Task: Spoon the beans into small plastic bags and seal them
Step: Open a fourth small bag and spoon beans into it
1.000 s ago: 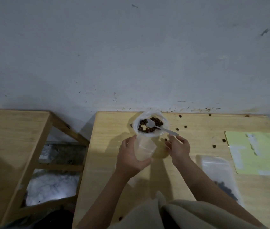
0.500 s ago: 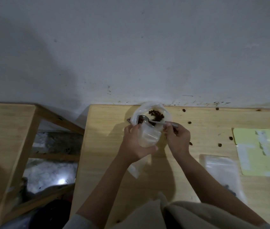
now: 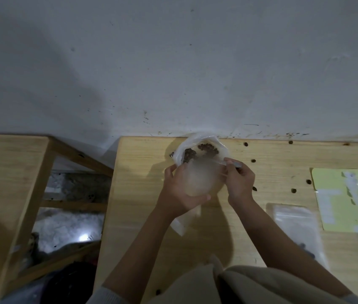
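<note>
Beans (image 3: 197, 151) may spill near the bench's (image 3: 143, 211) back edge: left hand (image 3: 182, 191) grips the small bag (image 3: 200, 181), right hand (image 3: 238, 183) pinches the spoon (image 3: 228, 164).

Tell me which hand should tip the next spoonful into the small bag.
Right. The right hand already grips the spoon, beside the big bean bag. The left hand holds the small bag up, so it's busy.

Table: (image 3: 143, 216) light wood, against the wall.
Bean bag: (image 3: 202, 148) at the far edge, open.
Loose beans: (image 3: 293, 190) scattered right of it.
Flat bag: (image 3: 294, 229) near right.
Green sheet: (image 3: 349, 200) beside it.
</note>
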A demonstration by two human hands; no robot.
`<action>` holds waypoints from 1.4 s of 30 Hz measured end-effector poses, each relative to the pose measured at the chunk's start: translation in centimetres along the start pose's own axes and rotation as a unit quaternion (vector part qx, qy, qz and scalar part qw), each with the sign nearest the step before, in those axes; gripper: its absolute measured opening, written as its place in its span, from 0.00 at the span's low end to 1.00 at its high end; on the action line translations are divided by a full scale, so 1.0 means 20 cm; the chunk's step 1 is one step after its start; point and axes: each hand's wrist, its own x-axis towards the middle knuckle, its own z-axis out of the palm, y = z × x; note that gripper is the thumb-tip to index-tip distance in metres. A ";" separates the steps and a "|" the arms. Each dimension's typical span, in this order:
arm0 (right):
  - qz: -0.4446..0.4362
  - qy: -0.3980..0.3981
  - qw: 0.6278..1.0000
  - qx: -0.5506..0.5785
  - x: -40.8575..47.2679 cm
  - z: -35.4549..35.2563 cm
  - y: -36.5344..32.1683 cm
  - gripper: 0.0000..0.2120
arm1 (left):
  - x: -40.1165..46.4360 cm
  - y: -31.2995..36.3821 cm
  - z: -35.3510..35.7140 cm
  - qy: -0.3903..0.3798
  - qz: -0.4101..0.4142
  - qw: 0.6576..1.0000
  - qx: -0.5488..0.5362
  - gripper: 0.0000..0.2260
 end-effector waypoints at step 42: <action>-0.130 -0.062 0.980 -0.140 -0.01 0.01 0.06 0.12 | 0.05 -0.05 -0.02 0.011 0.042 0.998 0.055 0.48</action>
